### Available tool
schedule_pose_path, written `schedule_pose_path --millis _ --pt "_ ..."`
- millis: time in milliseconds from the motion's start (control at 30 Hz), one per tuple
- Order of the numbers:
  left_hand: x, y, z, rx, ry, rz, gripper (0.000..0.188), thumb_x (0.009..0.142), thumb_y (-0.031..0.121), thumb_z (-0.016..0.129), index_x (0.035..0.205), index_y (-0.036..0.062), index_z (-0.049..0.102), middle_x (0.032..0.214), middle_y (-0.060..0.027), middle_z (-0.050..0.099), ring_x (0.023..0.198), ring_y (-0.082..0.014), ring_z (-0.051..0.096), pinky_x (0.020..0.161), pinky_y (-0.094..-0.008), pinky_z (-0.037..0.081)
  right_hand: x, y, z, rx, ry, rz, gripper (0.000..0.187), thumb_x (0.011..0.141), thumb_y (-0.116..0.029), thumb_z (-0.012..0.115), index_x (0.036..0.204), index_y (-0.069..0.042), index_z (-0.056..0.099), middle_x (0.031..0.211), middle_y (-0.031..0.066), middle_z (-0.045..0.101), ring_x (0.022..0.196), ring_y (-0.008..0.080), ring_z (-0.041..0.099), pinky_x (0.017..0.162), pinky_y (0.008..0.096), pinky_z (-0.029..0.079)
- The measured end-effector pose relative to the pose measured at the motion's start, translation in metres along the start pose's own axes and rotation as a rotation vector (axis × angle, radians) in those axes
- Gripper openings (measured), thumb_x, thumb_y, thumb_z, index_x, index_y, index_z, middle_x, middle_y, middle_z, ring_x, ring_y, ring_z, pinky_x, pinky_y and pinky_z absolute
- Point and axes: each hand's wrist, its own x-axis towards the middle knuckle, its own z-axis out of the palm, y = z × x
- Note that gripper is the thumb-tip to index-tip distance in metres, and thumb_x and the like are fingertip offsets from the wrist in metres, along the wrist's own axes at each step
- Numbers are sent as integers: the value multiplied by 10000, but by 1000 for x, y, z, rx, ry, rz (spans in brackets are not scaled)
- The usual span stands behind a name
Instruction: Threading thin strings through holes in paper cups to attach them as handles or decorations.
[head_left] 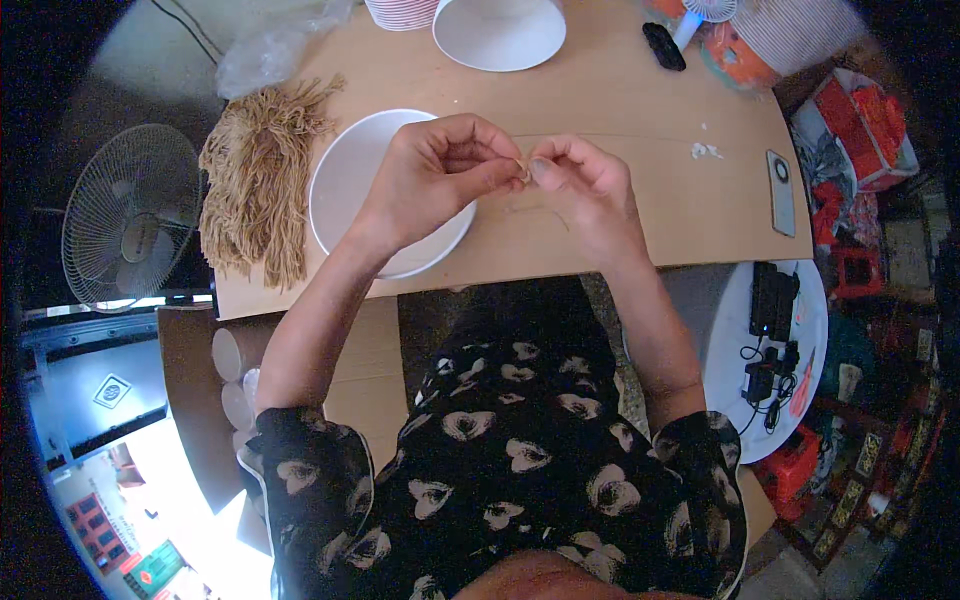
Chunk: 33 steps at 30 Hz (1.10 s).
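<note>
My left hand [440, 170] and my right hand [592, 190] meet above the tabletop, fingertips pinched together. Between them is a small looped piece of tan cord [522, 170], held by both; a thin end seems to trail below the right fingers. Under my left hand and wrist stands a white round tub [345, 190], partly covered by the hand. To its left lies a thick bundle of tan cords [255, 180], hanging over the table's left side.
White paper tubs [500, 35] stand at the far edge. Clear plastic bags [275, 55] lie far left. Stacked tubs [800, 40], a small fan [708, 10], white scraps [705, 151] and a phone [781, 193] sit on the right. A round stool [735, 330] holds chargers and cables.
</note>
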Motion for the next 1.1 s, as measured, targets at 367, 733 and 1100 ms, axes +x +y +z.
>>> schedule_pose_path --millis 367,733,1100 --pt "-1 4 2 -10 -6 -19 93 882 -6 695 962 -26 654 868 -72 703 821 -119 690 766 -238 566 0 -1 -1 -117 5 -147 227 917 -154 689 1051 28 677 947 40 685 849 93 626 792 229 502" --pt "-4 10 2 -33 -11 -105 79 898 1 677 966 -31 653 890 -87 709 831 -134 694 773 -252 573 1 0 -2 -181 -11 -231 242 922 -162 686 1070 28 669 933 24 684 846 92 625 776 243 506" --pt "-1 14 1 -146 -62 -95 248 941 9 617 1184 -35 595 950 -105 714 887 -144 692 816 -258 569 1 -13 4 -48 46 -5 162 996 -173 581 1021 -17 615 828 21 643 700 58 563 650 194 446"
